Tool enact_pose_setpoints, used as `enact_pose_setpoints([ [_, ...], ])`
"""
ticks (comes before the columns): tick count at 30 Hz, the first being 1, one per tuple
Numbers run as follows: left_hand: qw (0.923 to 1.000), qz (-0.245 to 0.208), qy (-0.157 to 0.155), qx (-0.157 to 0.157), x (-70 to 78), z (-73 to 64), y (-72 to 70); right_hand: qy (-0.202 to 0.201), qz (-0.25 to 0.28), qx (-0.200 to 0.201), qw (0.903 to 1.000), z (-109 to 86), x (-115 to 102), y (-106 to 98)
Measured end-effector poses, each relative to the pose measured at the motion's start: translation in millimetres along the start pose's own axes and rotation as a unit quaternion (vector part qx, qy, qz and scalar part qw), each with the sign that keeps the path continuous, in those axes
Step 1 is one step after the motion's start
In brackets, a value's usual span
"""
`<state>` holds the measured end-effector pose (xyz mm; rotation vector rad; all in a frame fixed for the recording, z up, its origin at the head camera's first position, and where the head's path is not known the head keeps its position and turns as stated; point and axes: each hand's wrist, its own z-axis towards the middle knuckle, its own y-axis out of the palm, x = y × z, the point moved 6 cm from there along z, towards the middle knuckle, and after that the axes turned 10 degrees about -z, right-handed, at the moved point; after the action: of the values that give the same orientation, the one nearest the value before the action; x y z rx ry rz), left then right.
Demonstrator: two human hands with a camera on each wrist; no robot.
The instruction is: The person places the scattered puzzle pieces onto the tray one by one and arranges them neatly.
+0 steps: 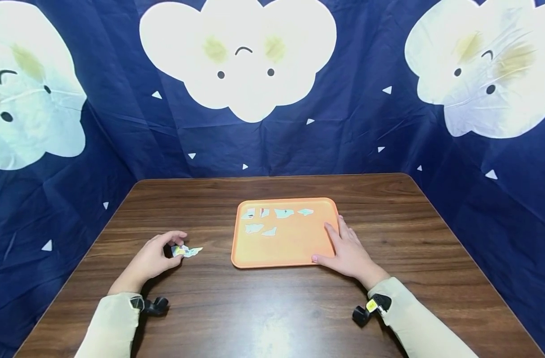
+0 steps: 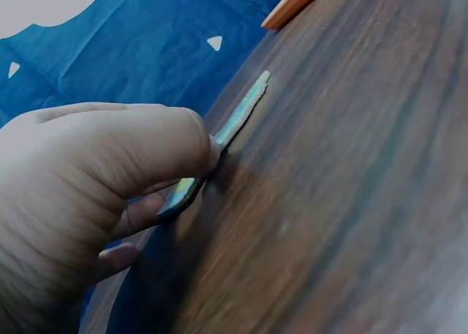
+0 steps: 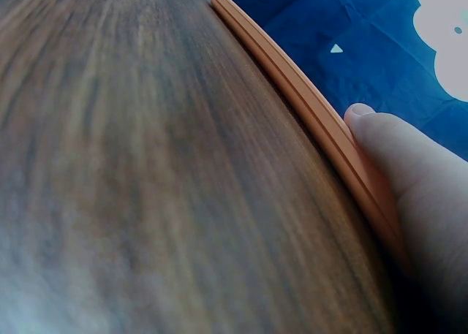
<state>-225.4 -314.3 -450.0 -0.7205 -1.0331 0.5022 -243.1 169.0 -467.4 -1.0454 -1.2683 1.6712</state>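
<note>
My left hand [image 1: 155, 257], at the left of the table, pinches a thin, irregular printed paper piece [image 2: 238, 118] between thumb and fingers. From above, this paper [image 1: 191, 252] shows pale blue with yellow and purple patches; whether it is one piece or several overlapping is unclear. An orange tray [image 1: 290, 251] lies flat near the middle. On it are several pale blue paper pieces [image 1: 283, 213], in two rows toward its back left. The right hand [image 1: 349, 251] rests on the tray's front right corner, fingers spread and thumb [image 3: 376, 137] over the front rim.
The brown wooden table [image 1: 236, 318] reaches back to a dark blue curtain [image 1: 263, 144] with white clouds and small triangles. Black wrist cameras sit on the left [image 1: 155, 306] and right [image 1: 362, 315] wrists, close above the tabletop.
</note>
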Motion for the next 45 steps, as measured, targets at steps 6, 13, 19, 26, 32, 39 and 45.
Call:
enact_pose_setpoints([
  [6,0.9999,-0.01,-0.011,0.002,7.6,6.3,4.4,0.0,0.0,-0.002,1.0,0.5,-0.6,-0.8],
  [13,0.9998,-0.012,-0.007,0.011,19.6,17.2,10.7,0.005,0.002,-0.01,0.9999,0.1,-1.0,-1.5],
  [19,0.9997,-0.003,-0.003,0.023,34.1,31.9,18.3,0.006,0.006,-0.012,0.9999,0.2,-0.3,-1.0],
  [26,0.9998,-0.006,0.004,0.018,50.7,52.2,35.2,0.006,0.01,-0.008,0.9999,0.0,-0.9,-2.0],
  [32,0.9999,-0.013,0.008,0.005,68.9,70.5,51.4,0.003,0.008,-0.009,0.9999,0.0,-0.5,-1.7],
  [39,0.9998,-0.005,0.018,0.002,89.3,88.4,64.4,0.001,0.011,-0.002,0.9999,0.3,-0.8,-1.9],
  [45,0.9997,-0.005,0.025,-0.001,108.3,100.3,73.6,0.01,0.01,-0.008,0.9999,0.5,1.0,0.3],
])
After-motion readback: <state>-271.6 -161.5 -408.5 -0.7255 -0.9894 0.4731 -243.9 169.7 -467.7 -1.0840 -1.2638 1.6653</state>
